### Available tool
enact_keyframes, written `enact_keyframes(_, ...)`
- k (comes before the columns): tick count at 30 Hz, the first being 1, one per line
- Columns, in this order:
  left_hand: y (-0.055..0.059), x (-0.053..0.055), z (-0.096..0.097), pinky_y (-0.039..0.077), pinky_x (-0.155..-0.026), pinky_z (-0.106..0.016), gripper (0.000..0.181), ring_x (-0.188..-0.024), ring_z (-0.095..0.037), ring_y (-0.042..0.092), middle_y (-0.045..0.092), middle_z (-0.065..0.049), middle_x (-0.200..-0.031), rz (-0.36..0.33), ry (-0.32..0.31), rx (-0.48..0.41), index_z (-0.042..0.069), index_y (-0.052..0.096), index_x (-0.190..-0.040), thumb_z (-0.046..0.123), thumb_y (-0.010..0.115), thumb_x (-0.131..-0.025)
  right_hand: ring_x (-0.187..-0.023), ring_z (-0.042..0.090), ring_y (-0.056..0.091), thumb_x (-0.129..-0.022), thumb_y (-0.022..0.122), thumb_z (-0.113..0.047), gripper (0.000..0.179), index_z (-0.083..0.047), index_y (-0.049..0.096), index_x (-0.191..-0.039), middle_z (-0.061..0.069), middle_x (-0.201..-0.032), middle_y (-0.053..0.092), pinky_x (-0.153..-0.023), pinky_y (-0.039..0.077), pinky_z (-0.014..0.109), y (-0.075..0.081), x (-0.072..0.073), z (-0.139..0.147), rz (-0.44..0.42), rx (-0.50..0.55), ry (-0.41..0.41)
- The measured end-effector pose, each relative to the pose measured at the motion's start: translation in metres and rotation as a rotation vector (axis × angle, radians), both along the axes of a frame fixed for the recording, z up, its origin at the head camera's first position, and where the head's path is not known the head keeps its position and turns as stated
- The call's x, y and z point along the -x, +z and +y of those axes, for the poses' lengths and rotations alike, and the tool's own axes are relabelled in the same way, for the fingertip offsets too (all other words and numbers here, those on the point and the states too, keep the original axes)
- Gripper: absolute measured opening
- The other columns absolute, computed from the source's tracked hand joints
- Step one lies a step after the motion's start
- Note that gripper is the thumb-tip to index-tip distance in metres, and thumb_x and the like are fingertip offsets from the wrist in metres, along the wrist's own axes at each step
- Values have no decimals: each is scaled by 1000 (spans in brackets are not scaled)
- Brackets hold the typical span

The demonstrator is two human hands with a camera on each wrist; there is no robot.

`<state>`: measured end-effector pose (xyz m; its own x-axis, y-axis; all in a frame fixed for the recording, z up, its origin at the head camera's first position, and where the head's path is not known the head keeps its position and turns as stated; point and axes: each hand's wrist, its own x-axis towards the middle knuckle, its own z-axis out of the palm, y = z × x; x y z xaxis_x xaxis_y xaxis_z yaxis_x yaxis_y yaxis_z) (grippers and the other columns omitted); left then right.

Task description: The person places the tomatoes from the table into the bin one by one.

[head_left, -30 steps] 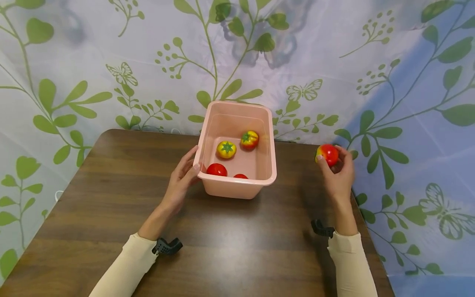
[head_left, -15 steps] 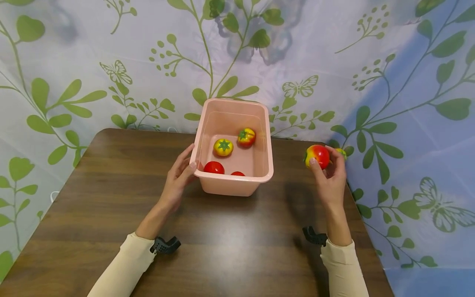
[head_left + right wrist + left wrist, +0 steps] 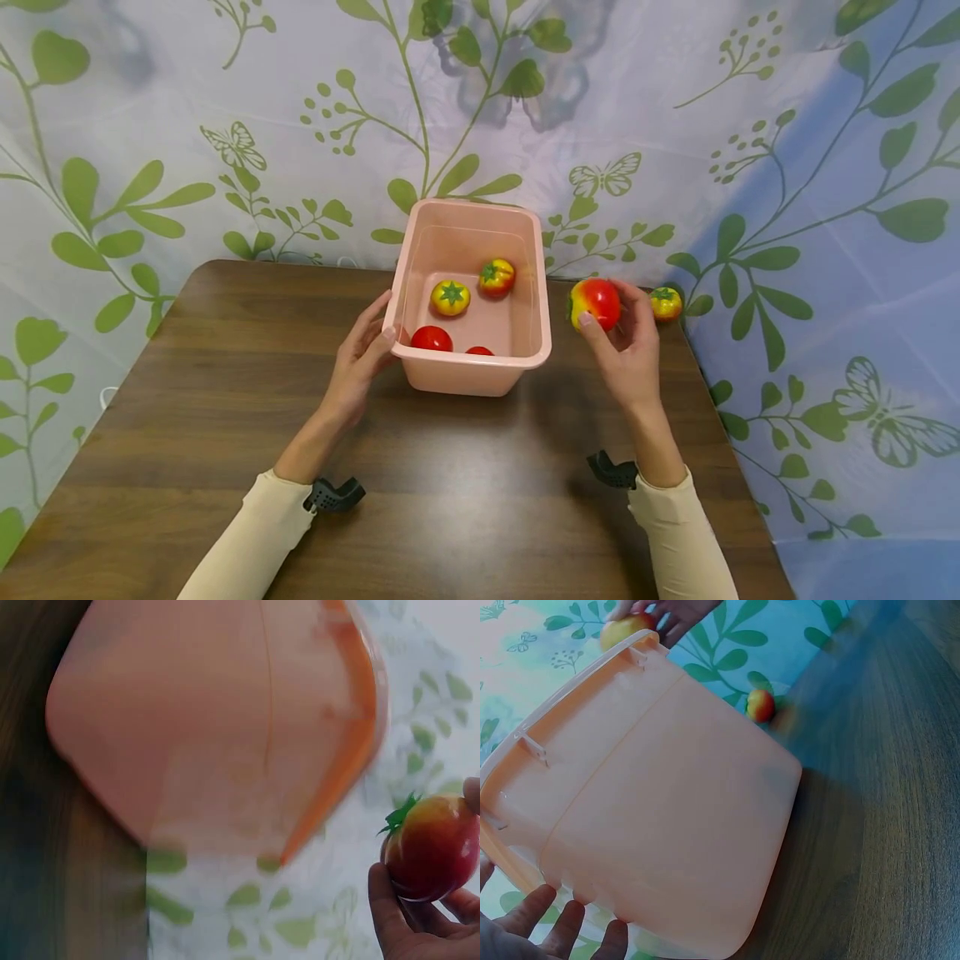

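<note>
My right hand (image 3: 626, 354) holds a red and yellow tomato (image 3: 595, 304) with green leaves, raised to the right of the pink plastic bin (image 3: 471, 377). Fingers and thumb grip it from the right in the right wrist view. My left hand (image 3: 352, 367) holds the bin's near left corner, its thumb at the rim and its fingertips against the outer wall in the left wrist view. Inside the bin lie a yellow tomato (image 3: 450, 297), a red and yellow tomato (image 3: 497, 277) and a red tomato (image 3: 431, 338). Another red tomato (image 3: 480, 351) is mostly hidden by the front wall.
A small yellow and red tomato (image 3: 665, 304) sits at the table's far right corner, just beyond my right hand. The brown wooden table (image 3: 465, 492) meets a leaf-patterned curtain (image 3: 300, 125) behind and to the right. A shadow falls under my right arm.
My right hand has moved left toward the bin with the tomato, uncovering the small tomato at the far right corner. My left hand keeps its hold on the bin.
</note>
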<state>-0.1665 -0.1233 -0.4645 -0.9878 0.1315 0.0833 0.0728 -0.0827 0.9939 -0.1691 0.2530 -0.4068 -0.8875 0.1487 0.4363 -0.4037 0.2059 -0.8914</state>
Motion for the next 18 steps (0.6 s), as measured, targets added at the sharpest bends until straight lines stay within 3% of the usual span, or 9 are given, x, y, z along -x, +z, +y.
enact_keyframes(8, -3, 1, 0, 51, -118, -55, 57, -145, -25, 55, 48, -5, -168, -3, 5, -5, 40, 38, -166, 30, 55, -112, -123, 13, 66, -94, 82, -16, 65, -18, 54, -153, -2, -147, 63, -107, 55, 18, -1, 3, -43, 7, -219, 98)
enact_keyframes(18, -2, 1, -1, 49, -119, -58, 58, -145, -25, 54, 48, -8, -167, -8, 9, -20, 40, 38, -167, 29, 55, -112, -122, 14, 65, -93, 83, -18, 66, -15, 55, -152, -4, -147, 63, -105, 56, 18, -2, 4, -51, 12, -251, 91)
